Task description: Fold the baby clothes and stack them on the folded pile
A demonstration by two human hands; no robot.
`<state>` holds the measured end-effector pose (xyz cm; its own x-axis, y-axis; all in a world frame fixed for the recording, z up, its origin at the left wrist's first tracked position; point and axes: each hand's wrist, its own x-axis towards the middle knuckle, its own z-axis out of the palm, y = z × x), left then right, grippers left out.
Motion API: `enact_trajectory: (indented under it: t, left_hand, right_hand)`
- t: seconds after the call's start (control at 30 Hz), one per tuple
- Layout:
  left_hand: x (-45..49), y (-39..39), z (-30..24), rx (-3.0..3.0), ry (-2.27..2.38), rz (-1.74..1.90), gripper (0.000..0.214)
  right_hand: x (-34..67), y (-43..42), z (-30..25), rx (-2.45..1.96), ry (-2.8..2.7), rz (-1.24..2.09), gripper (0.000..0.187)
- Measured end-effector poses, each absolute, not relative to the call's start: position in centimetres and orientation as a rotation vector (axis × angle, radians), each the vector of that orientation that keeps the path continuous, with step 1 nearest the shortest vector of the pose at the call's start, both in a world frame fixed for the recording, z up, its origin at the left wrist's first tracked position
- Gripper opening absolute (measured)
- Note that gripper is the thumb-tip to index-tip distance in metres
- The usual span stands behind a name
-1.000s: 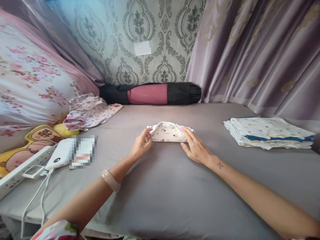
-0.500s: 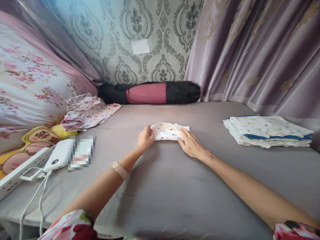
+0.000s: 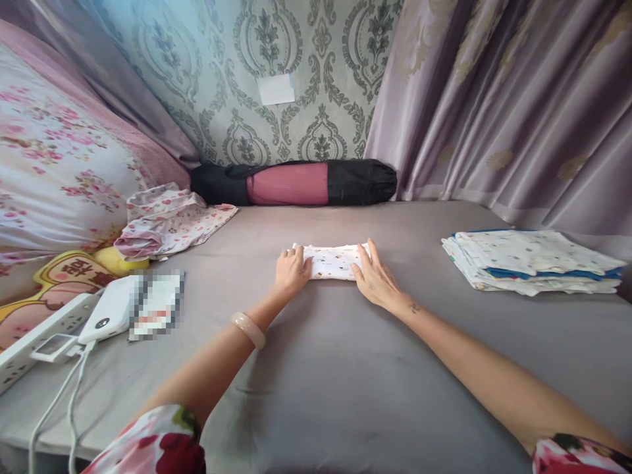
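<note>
A small folded white garment (image 3: pixel 333 262) with a scattered brown and grey print lies on the grey sheet in front of me. At its left end rests my left hand (image 3: pixel 292 270), its thumb apart from the fingers and touching the cloth's edge. My right hand (image 3: pixel 376 276) lies along the right end, fingers stretched out and the thumb on the near corner. Both hands are open, framing the garment from its two sides. Its underside and the cloth beneath my fingers are hidden.
A stack of folded printed cloths (image 3: pixel 533 260) lies at the right. To the left are a crumpled pink-patterned garment (image 3: pixel 172 220), a white power bank (image 3: pixel 113 306) with cables, a power strip (image 3: pixel 47 336) and a yellow cushion (image 3: pixel 54 289). A black and pink rolled bag (image 3: pixel 289 184) borders the wall.
The raised, curved upper layer of the garment now lies flat, making a neater rectangle. My left hand has shifted from gripping the left corner to resting along that side.
</note>
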<state>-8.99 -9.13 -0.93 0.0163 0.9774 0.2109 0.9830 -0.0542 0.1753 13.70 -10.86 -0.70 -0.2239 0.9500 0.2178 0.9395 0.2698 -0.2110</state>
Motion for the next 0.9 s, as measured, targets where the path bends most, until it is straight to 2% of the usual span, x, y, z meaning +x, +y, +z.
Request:
enact_trajectory:
  t: [0.23, 0.53, 0.9]
  left_hand:
    - [-6.8, -9.3, -0.3, -2.387, -1.835, -0.405, 0.043]
    - [-5.9, -7.4, -2.2, -2.536, -1.846, -0.217, 0.051]
    - [-6.2, -7.7, -2.8, -2.464, -1.915, -0.245, 0.055]
  right_hand:
    - [11.5, -10.2, 0.3, -1.69, -2.343, -0.078, 0.048]
    - [8.9, -7.3, -2.0, -1.53, -2.522, 0.114, 0.057]
    - [8.9, -7.5, -2.7, -1.586, -2.483, 0.163, 0.057]
